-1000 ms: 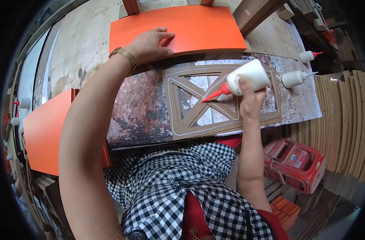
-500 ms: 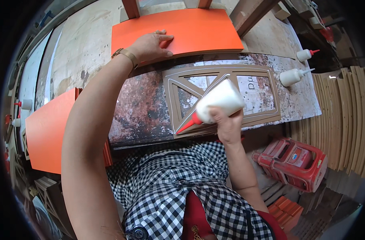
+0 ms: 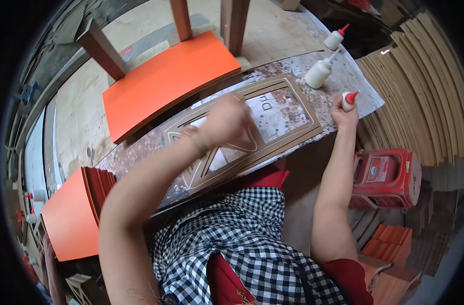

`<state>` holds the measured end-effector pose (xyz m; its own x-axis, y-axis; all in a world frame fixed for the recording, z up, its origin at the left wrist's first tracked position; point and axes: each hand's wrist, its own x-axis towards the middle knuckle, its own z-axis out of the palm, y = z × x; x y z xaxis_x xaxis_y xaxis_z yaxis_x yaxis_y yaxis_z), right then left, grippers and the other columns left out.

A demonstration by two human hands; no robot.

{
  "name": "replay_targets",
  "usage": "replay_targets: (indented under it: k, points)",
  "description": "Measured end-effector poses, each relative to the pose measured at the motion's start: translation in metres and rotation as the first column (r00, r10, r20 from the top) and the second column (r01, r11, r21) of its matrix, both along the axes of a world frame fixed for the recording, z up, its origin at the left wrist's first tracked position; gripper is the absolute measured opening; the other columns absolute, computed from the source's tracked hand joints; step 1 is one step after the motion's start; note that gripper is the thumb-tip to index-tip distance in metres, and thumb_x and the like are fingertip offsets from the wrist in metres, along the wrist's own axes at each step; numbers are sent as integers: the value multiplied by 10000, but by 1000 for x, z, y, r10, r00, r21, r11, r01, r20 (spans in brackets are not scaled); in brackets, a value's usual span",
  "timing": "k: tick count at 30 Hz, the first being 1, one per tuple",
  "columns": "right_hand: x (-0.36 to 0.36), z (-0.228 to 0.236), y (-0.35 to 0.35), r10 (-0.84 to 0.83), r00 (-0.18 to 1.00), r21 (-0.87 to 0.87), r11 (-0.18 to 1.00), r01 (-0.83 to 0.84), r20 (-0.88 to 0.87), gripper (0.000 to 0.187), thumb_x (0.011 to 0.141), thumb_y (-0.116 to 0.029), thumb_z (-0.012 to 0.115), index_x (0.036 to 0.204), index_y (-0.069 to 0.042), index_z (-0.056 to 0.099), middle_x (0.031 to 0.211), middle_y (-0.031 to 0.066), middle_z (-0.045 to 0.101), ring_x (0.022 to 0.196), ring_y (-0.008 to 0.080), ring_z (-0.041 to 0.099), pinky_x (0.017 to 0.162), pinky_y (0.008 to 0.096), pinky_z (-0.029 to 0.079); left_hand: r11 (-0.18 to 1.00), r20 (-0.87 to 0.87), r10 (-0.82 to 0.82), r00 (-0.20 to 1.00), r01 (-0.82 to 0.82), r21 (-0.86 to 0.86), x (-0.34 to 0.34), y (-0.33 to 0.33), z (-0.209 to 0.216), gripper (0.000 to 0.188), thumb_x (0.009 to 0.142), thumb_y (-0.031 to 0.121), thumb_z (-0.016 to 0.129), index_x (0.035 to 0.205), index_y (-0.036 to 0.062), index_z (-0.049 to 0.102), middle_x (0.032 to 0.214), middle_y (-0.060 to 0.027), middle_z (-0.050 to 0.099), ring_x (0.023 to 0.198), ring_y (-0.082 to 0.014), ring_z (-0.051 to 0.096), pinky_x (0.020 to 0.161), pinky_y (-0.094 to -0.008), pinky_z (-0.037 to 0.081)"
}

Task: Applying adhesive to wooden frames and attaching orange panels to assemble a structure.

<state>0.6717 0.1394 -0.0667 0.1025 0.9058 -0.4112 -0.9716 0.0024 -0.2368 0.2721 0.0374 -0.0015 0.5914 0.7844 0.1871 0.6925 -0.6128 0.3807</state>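
My right hand (image 3: pixel 343 116) is wrapped round a white glue bottle (image 3: pixel 349 103) with a red nozzle cap, which points up and away, just off the table's right end. Before me lies a flat brown frame (image 3: pixel 278 144) with diagonal bars and cut-out openings, and thin white lines of glue run along its bars. Above its middle is my left hand (image 3: pixel 227 122), smeared by motion. Its fingers are hard to make out, and I cannot tell whether they touch the frame.
Beyond the frame lies a stack of orange panels (image 3: pixel 171 81), with wooden posts behind it. More orange panels (image 3: pixel 72 218) stand at the left. Two white bottles (image 3: pixel 318 74) are on the table's far right. A red plastic stool (image 3: pixel 387 178) and stacked wood strips (image 3: pixel 425 91) are at the right.
My right hand has carried the glue bottle from the frame to the right, turning its nozzle up. My left hand has left the orange panels and come over the frame. The view has turned.
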Motion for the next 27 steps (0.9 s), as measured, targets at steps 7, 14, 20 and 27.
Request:
replay_targets:
  k: [7, 14, 20, 27]
  points:
    - [4, 9, 11, -3, 999, 30, 1000, 2, 39, 310, 835, -267, 567, 963, 13, 533, 811, 149, 580, 647, 229, 573, 536, 288, 491, 994, -124, 101, 987, -94, 63, 81, -27, -32, 226, 689, 234, 608, 781, 28, 617, 775, -118, 592, 870, -265, 483, 817, -356, 359]
    - [-14, 12, -30, -32, 975, 48, 999, 22, 220, 252, 853, -257, 545, 932, -18, 543, 752, 101, 567, 586, 185, 535, 481, 257, 422, 989, -203, 140, 969, -145, -9, 86, -29, -25, 215, 700, 230, 579, 721, 21, 626, 744, -130, 616, 833, -280, 483, 770, -358, 376]
    - [-21, 19, -34, -16, 927, 46, 999, -2, 376, 209, 868, -248, 526, 906, -44, 551, 700, 60, 556, 535, 148, 502, 434, 230, 363, 975, -97, 51, 994, -70, -210, 53, -37, 46, 202, 709, 195, 567, 692, 4, 631, 730, -132, 624, 769, -305, 518, 674, -362, 430]
    - [-113, 31, -78, 53, 765, 24, 996, -89, 641, 151, 875, -216, 513, 874, -76, 569, 647, 15, 534, 448, 86, 409, 380, 205, 256, 947, 379, 84, 922, 45, -319, -37, -53, 162, 148, 757, 77, 644, 872, -12, 612, 761, -56, 585, 727, -130, 533, 685, -258, 440]
